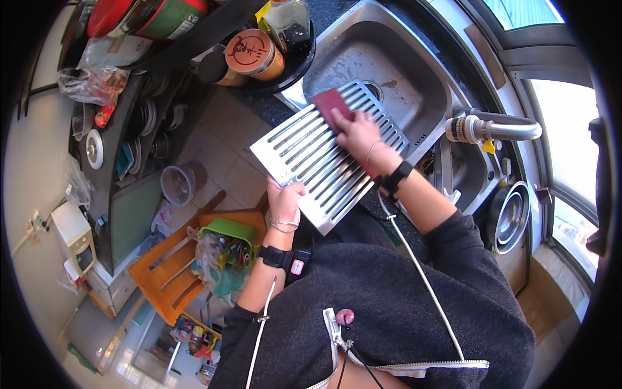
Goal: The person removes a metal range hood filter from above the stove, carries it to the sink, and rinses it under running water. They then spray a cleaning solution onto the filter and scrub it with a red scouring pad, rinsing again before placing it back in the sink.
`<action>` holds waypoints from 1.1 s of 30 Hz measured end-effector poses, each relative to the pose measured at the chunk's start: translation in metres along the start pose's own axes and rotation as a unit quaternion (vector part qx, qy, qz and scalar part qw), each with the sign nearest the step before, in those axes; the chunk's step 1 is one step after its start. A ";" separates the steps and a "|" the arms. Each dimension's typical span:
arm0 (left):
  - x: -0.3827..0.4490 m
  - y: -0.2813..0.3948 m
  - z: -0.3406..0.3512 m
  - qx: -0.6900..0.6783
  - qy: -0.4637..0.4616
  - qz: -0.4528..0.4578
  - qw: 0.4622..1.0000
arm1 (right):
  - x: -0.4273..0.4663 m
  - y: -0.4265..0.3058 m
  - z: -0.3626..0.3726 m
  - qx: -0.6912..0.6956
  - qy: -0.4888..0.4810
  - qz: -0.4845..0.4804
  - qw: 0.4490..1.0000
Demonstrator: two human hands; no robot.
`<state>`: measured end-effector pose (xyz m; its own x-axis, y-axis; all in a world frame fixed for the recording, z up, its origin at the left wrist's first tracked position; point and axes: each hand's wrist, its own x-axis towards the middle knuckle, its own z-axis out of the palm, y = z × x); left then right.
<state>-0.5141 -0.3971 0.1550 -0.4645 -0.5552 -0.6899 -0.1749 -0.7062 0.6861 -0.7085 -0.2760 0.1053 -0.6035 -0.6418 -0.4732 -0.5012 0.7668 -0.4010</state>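
Note:
A slotted stainless-steel panel, which looks like a range-hood baffle filter, lies tilted across the near rim of the sink. My left hand grips its lower left edge, thumb on the upper face. On the slats, my right hand presses down a dark red pad or cloth with spread fingers. The pad runs under the palm, and its middle is hidden. The panel's far end reaches over the stainless-steel sink basin, beside the drain.
A chrome faucet arches at right, above a second basin. Metal bowls stand beyond it. Jars sit on a round black tray. An orange wooden chair holds a green bin at left.

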 end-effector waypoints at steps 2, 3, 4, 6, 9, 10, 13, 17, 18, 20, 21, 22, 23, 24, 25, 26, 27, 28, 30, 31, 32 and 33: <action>0.002 -0.001 0.004 0.010 0.002 0.005 1.000 | -0.018 -0.026 0.006 0.001 0.009 -0.070 0.998; 0.004 -0.001 0.005 0.025 0.008 0.006 1.000 | -0.022 -0.033 0.006 0.009 0.028 -0.113 0.993; 0.006 -0.001 0.005 0.019 -0.008 0.009 1.000 | -0.023 -0.035 0.004 0.011 0.027 -0.128 0.991; 0.014 -0.004 0.008 0.012 -0.026 0.014 1.000 | -0.019 -0.025 -0.003 0.030 0.005 -0.107 0.994; 0.027 -0.012 0.019 0.034 -0.021 0.021 0.999 | -0.012 0.009 -0.012 0.073 0.007 -0.015 0.997; 0.034 -0.014 0.023 0.043 -0.029 0.024 0.998 | -0.011 0.022 -0.016 0.079 0.006 0.031 0.996; 0.050 -0.027 0.036 0.061 -0.015 0.031 0.998 | -0.020 0.057 -0.025 0.061 0.021 0.118 0.991; 0.062 -0.042 0.044 0.096 -0.017 -0.010 0.995 | -0.042 0.067 -0.032 0.127 0.038 0.059 0.989; 0.063 -0.044 0.045 0.101 -0.046 0.014 0.994 | -0.046 0.061 -0.031 0.111 0.044 0.036 0.992; 0.061 -0.047 0.048 0.131 -0.074 0.025 0.988 | -0.054 0.047 -0.031 0.114 0.057 -0.065 0.990; 0.064 -0.045 0.050 0.136 -0.102 -0.004 0.985 | -0.056 0.040 -0.030 0.108 0.072 -0.117 0.985; 0.061 -0.046 0.052 0.126 -0.111 -0.004 0.986 | -0.055 0.033 -0.030 0.084 0.041 -0.133 0.987; 0.059 -0.046 0.054 0.123 -0.107 -0.018 0.986 | -0.054 0.028 -0.030 0.071 0.028 -0.168 0.983; 0.059 -0.044 0.055 0.149 -0.117 -0.010 0.982 | -0.052 0.025 -0.031 0.053 0.037 -0.190 0.980; 0.057 -0.043 0.053 0.156 -0.110 -0.017 0.981 | -0.048 0.025 -0.032 0.022 0.023 -0.182 0.983; 0.057 -0.040 0.051 0.163 -0.104 -0.031 0.981 | -0.045 0.027 -0.034 0.028 0.023 -0.166 0.985; 0.059 -0.037 0.047 0.166 -0.102 -0.037 0.980 | -0.041 0.030 -0.037 0.038 0.022 -0.151 0.988; 0.062 -0.033 0.043 0.174 -0.083 -0.053 0.980 | -0.039 0.033 -0.037 0.046 0.022 -0.118 0.992; 0.071 -0.027 0.034 0.188 -0.060 -0.002 0.980 | -0.038 0.039 -0.038 0.054 0.044 -0.073 0.995; 0.077 -0.024 0.033 0.217 -0.052 0.051 0.973 | -0.039 0.041 -0.038 0.049 0.054 -0.052 0.996; 0.084 -0.021 0.033 0.308 -0.028 0.128 0.942 | -0.040 0.041 -0.037 0.042 0.059 -0.035 0.997; 0.089 -0.018 0.033 0.352 -0.027 0.203 0.913 | -0.042 0.040 -0.035 0.044 0.062 -0.031 0.997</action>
<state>-0.5807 -0.4198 0.0891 -0.6543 -0.6725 -0.3459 -0.4848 0.0220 0.8744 -0.7248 -0.2185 0.1367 -0.6477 -0.6780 -0.3475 -0.4867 0.7191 -0.4960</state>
